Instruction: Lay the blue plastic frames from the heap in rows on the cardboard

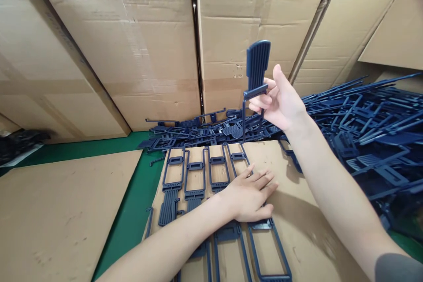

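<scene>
- Near row: navy plastic frames (228, 231) lie flat toward the near edge of a cardboard sheet (310, 246); the left forearm crosses above them and hides some.
- Left hand (253, 196): palm down over the right end of the rows, fingers spread and clenched on nothing. It covers parts of the frames beneath; how firmly it presses, I cannot tell.
- Far row: four more frames (194, 194) lie side by side toward the sheet's far left corner, looped ends pointing at the far edge. Ribbed pads show on the two leftmost.
- Sheet's right side: mostly bare, with an arm's shadow across it.
- Left of the sheet, a strip of green worktop (132, 185) shows, then a second sheet (62, 211), lying flat.
- Right hand (284, 103): raised above the far edge of the first sheet, thumb up and apart, other fingers curled around the crossbar area of one navy part.
- Held part (258, 64): upright, ribbed paddle at top, two thin legs hanging down. Whether the legs touch anything, I cannot tell.
- Right edge of worktop: large tangled heap (373, 141) of similar parts.
- Beyond the sheet's far edge: lower heap (198, 130), against the cartons.
- Far left: black plastic (23, 143), crumpled.
- Behind everything: taped brown cartons (158, 53), stacked.
</scene>
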Motion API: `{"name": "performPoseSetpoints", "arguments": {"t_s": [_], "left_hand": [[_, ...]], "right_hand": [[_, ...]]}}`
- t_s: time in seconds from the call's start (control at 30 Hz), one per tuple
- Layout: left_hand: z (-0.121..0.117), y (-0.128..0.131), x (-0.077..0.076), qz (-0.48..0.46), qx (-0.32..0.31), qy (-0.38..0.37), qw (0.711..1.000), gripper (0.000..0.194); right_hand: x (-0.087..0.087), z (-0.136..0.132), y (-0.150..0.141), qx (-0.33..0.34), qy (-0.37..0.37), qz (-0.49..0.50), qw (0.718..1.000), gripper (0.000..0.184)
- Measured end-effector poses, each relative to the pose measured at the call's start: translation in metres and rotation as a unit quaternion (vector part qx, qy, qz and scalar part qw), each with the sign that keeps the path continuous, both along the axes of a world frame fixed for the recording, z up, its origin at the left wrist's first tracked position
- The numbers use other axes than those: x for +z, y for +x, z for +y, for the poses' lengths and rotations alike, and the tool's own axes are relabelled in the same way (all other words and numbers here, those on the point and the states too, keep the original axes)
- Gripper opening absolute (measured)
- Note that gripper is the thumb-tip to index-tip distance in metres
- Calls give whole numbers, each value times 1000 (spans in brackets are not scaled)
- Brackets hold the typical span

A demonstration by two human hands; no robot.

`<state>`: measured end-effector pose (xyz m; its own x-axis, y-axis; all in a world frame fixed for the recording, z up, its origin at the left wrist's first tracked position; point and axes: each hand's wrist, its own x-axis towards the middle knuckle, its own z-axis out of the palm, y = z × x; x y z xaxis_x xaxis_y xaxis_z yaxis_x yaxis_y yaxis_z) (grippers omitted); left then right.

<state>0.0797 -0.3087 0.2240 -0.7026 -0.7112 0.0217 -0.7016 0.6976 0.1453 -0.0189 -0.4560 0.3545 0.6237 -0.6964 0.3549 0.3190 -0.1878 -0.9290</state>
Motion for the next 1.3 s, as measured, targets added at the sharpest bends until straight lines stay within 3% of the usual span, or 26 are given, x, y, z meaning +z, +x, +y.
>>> {"name": "performPoseSetpoints", "arguments": {"t_s": [0.07, 0.17, 0.37, 0.53, 0.67, 0.87, 1.07, 1.3], "left_hand": [[0, 0, 0, 0, 7, 5, 1000, 61], [-1, -1, 1, -9, 14, 15, 1000, 63], [0, 0, 0, 5, 22, -1, 1000, 65], [0, -1, -1, 4, 23, -3, 1000, 66], [0, -3, 1, 5, 26, -5, 1000, 67], [-1, -5, 2, -12, 37, -59, 998, 63], [-5, -4, 12, 18, 27, -99, 995, 43], [-8, -1, 13, 42, 126, -146, 980, 33]], "right_hand": [[-5, 6, -5, 19, 13, 27, 999, 73], [-26, 14, -20, 12, 16, 59, 998, 74], [-81, 36, -49, -71, -70, -101, 990, 66], [-112, 38, -61, -149, -130, -89, 976, 56], [-130, 36, -70, -148, -137, -88, 975, 53], [-144, 38, -76, -105, -198, -35, 974, 48], [-146, 33, -79, -79, -237, -7, 968, 47], [-143, 31, -77, -12, -396, 74, 915, 38]]}}
